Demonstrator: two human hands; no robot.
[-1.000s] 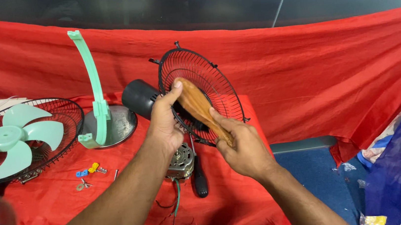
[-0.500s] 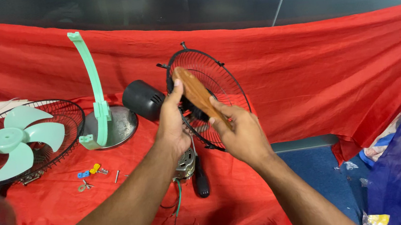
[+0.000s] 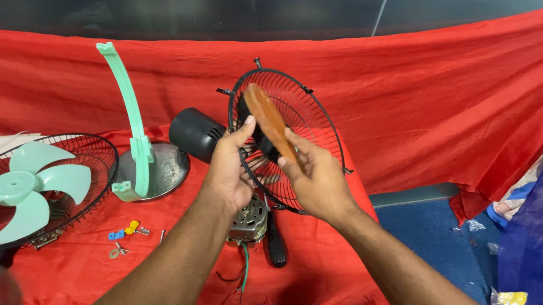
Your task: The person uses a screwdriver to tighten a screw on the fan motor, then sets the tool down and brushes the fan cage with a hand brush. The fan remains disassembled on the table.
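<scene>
My left hand (image 3: pixel 229 167) grips the rim of a round black wire fan guard (image 3: pixel 304 112) that stands upright over a grey fan motor (image 3: pixel 249 221). Green and dark wires trail from the motor toward me. My right hand (image 3: pixel 314 178) holds a brown wooden brush (image 3: pixel 270 122) pressed against the guard's wires, its top end near the upper left of the guard. A black screwdriver (image 3: pixel 274 243) lies on the red cloth just below the motor.
At the left lie a second black guard (image 3: pixel 89 148) with a mint green fan blade (image 3: pixel 20 192), a green stand on a round metal base (image 3: pixel 166 173), a black motor cover (image 3: pixel 195 133), and small screws and clips (image 3: pixel 125 232). Blue floor (image 3: pixel 428 237) at right.
The guard and brush have shifted rightward and upward. The brush has slid up along the wires and now stands more upright, with both hands following.
</scene>
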